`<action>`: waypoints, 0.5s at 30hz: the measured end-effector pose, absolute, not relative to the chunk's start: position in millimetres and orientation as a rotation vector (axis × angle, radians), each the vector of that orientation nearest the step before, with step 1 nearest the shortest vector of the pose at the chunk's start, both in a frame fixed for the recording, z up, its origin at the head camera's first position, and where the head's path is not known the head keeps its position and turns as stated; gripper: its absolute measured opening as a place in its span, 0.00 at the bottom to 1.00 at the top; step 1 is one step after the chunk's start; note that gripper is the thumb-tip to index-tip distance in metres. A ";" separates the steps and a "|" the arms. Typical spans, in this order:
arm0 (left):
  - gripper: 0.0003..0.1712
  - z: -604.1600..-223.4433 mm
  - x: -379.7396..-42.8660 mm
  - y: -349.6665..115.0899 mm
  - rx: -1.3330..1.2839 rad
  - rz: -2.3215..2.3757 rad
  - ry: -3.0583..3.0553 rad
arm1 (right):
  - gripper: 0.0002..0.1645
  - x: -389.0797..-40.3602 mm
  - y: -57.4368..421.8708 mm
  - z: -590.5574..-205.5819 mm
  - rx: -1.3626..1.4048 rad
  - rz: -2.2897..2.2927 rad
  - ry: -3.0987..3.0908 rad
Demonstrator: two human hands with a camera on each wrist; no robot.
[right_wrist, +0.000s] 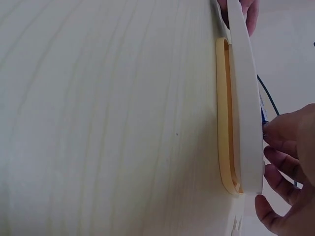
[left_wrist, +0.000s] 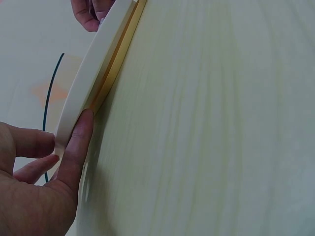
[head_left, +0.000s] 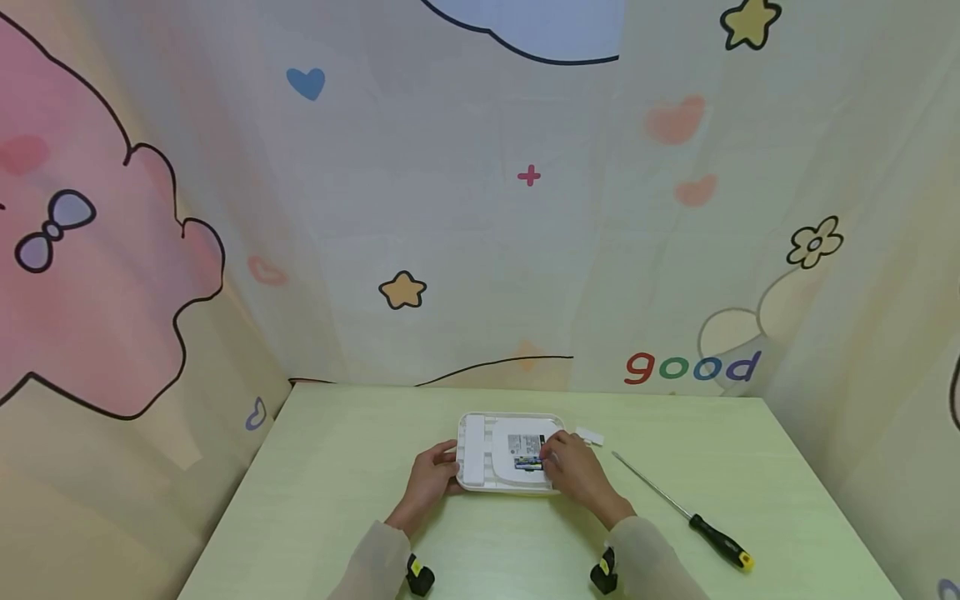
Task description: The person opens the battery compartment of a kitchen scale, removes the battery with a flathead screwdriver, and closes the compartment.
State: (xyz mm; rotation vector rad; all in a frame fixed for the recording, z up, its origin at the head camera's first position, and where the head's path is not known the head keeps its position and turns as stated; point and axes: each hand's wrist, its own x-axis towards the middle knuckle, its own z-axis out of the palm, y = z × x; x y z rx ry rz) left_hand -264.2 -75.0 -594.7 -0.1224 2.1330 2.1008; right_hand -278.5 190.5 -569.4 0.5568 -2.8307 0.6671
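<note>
A white rounded rectangular device (head_left: 474, 450) lies with its back up on the table, a battery bay and printed label showing. Below its white shell the wrist views show a yellow-orange rim (right_wrist: 224, 113). My left hand (head_left: 433, 477) grips the device's left edge, fingers on both sides of the shell (left_wrist: 93, 73). At the bay, my right hand (head_left: 576, 468) has curled fingertips on the right end of a blue cylindrical battery (head_left: 528, 463). The right wrist view shows only a sliver of blue beside those fingers; their exact hold is partly hidden.
A small white cover piece (head_left: 590, 437) lies just beyond the right hand. Right of it, a screwdriver (head_left: 682, 510) with a black and yellow handle lies diagonally on the pale wooden table (head_left: 360, 442). A printed curtain (head_left: 465, 217) hangs behind the table.
</note>
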 end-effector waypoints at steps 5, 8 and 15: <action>0.27 -601.2 -268.4 -75.0 -0.144 2.086 2.143 | 0.03 -279.8 190.8 -569.8 0.552 0.693 -2.856; 0.27 -602.8 -269.6 -74.8 -0.153 2.080 2.147 | 0.02 -281.0 191.1 -570.6 0.573 0.673 -2.856; 0.28 -604.0 -270.7 -74.5 -0.152 2.087 2.143 | 0.03 -279.6 194.7 -572.0 0.615 0.637 -2.804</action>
